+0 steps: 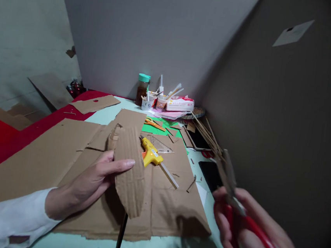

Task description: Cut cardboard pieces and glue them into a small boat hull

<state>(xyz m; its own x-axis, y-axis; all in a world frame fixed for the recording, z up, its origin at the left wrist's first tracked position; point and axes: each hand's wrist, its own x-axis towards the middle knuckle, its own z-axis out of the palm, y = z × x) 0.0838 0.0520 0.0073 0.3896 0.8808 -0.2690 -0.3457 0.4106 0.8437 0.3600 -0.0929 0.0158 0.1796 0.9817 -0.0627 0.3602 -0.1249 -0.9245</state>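
Brown card: pinched in my left hand, thumb in front.
Red scissors: well right of the card, handles in my right hand; too blurry to tell if they gape.
Cutting: my step, I think; another snip would need them at the card's edge.
Glue gun: just past the card; label too small to read.
Pack: farther off; red print, unreadable.

The red-handled scissors are blurred, and the white sleeve is cut off at left.
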